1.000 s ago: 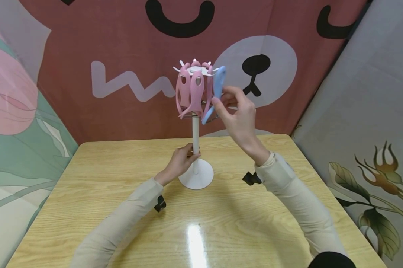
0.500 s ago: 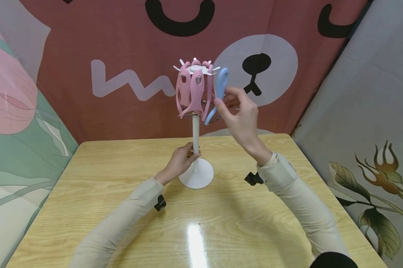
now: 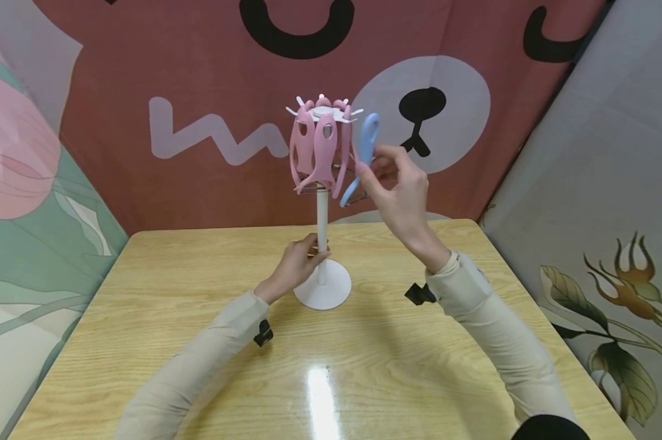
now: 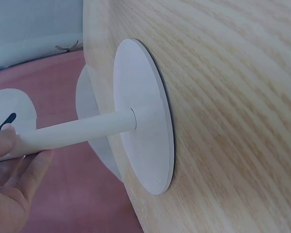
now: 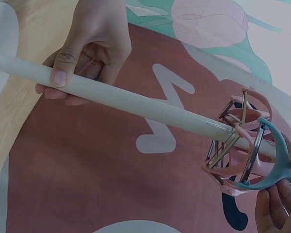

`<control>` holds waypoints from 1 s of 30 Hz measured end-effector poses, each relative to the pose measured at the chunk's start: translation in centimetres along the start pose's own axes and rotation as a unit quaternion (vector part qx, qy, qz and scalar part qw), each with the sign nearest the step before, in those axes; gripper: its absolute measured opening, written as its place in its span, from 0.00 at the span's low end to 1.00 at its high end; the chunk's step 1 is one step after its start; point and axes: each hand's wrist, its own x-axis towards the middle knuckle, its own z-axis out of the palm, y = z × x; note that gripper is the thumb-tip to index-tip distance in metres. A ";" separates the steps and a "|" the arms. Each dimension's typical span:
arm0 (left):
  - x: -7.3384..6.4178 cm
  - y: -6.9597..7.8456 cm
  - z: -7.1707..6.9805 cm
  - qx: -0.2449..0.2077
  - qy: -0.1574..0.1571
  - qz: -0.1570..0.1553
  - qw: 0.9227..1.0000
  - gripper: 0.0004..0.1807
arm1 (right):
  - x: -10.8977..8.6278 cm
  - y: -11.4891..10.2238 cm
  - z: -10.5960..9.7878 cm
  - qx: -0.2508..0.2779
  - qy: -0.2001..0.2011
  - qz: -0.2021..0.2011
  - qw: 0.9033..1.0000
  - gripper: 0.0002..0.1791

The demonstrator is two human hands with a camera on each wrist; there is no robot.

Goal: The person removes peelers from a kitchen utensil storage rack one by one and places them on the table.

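A blue peeler (image 3: 367, 142) with a metal blade (image 5: 252, 153) is pinched by my right hand (image 3: 401, 192) between thumb and fingers. It leans at the right side of a white rack, its handle up and blade end down. Several pink peelers (image 3: 324, 150) hang from the rack's hooked top (image 3: 322, 113). Lower down, my left hand (image 3: 292, 266) grips the rack's white post (image 3: 322, 214) just above its round base (image 4: 140, 116). In the right wrist view my right fingers (image 5: 276, 208) show only partly at the frame edge.
The rack stands on a light wooden table (image 3: 199, 342) near its back edge. Behind hangs a reddish cloth (image 3: 210, 195) with a cartoon print. A grey cloth with flowers (image 3: 573, 183) borders the right side.
My right hand has drawn the blue peeler a little right and down, away from the rack's hooks, widening the gap. The left hand keeps its hold on the post.
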 end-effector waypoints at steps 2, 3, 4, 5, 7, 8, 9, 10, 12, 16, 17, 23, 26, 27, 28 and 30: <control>0.0 0.0 0.0 -0.001 -0.001 -0.001 1.000 0.13 | -0.1 0.1 -0.1 -0.003 0.000 0.002 1.000 0.16; 0.0 0.0 0.0 -0.001 -0.001 0.000 1.000 0.13 | -0.1 0.2 -0.1 -0.005 0.000 0.004 1.000 0.16; 0.0 0.1 0.0 -0.001 -0.001 0.000 1.000 0.13 | -0.2 0.3 -0.2 -0.004 0.001 0.005 1.000 0.15; 0.0 0.1 0.0 -0.001 -0.001 0.000 1.000 0.13 | -0.2 0.4 -0.3 -0.006 0.002 0.007 1.000 0.15; 0.0 0.1 -0.1 -0.002 -0.001 0.003 1.000 0.12 | -0.3 0.5 -0.4 -0.005 0.004 0.011 1.000 0.15; 0.0 0.1 -0.1 -0.003 -0.001 0.004 1.000 0.12 | -0.3 0.5 -0.5 -0.006 0.004 0.014 1.000 0.14; 0.0 0.2 -0.1 -0.003 -0.001 0.005 1.000 0.11 | -0.4 0.6 -0.5 -0.006 0.005 0.017 1.000 0.14; 0.0 0.2 -0.1 -0.004 -0.001 0.005 1.000 0.11 | -0.4 0.6 -0.6 -0.007 0.007 0.020 1.000 0.14; 0.0 0.2 -0.1 -0.004 0.000 0.004 1.000 0.12 | -0.5 0.6 -0.6 -0.012 0.009 0.027 1.000 0.14; 0.0 0.2 0.0 -0.007 0.000 -0.001 1.000 0.12 | -0.7 0.6 -0.7 -0.025 0.012 0.036 0.999 0.14; 0.0 0.2 0.0 -0.008 -0.001 -0.002 1.000 0.12 | -0.8 0.6 -0.7 -0.028 0.012 0.039 0.999 0.13; -0.1 0.3 0.1 -0.013 -0.004 -0.004 1.000 0.12 | -1.3 1.0 -0.8 -0.043 0.006 0.062 0.997 0.13; -0.1 0.3 0.1 -0.014 -0.003 -0.003 1.000 0.12 | -1.4 1.1 -0.8 -0.055 0.003 0.069 0.996 0.14; -0.1 0.3 0.0 -0.014 -0.002 -0.002 1.000 0.11 | -1.4 1.2 -0.8 -0.060 0.001 0.073 0.996 0.14; -0.1 0.2 0.0 -0.014 -0.001 -0.001 1.000 0.11 | -1.5 1.3 -0.8 -0.066 -0.003 0.077 0.995 0.14; -0.1 0.2 0.0 -0.013 0.000 0.000 1.000 0.11 | -1.6 1.5 -0.9 -0.075 -0.016 0.087 0.993 0.14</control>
